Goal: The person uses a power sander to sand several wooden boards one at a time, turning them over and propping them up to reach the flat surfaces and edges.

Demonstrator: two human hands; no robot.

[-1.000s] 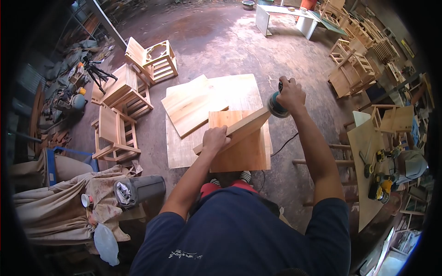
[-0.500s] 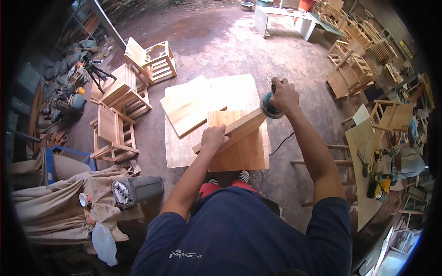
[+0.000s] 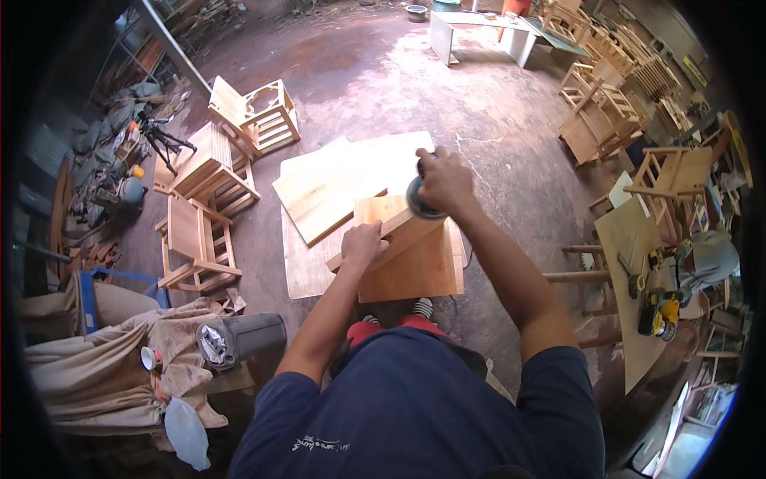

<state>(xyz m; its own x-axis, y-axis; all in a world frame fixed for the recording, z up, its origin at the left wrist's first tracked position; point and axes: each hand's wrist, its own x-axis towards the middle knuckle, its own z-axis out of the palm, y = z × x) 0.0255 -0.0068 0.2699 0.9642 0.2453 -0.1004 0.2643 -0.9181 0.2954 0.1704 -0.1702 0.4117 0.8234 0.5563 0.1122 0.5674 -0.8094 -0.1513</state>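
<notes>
My right hand [image 3: 445,184] is wrapped round the top of a dark teal power sander [image 3: 420,199]. The sander's round pad is against the far end of a wooden board [image 3: 403,239] that stands on its narrow edge. Nearer to me, my left hand [image 3: 365,244] grips that same board, fingers over its upper edge. Beneath it lies a flat wooden panel [image 3: 415,275]. Another panel [image 3: 323,195] lies askew to the left, and both rest on a large pale sheet [image 3: 299,271] at my feet.
Wooden chairs [image 3: 267,120] stand at the left, with a black tripod [image 3: 163,140] behind them. A grey bin [image 3: 251,339] is by my left side. At the right, a plywood-topped table [image 3: 630,295] carries yellow power tools [image 3: 658,311]. A white table [image 3: 479,32] stands far ahead.
My right hand and the sander have moved left and slightly nearer along the board's upper edge. My left hand keeps its hold, and the view has shifted a little.
</notes>
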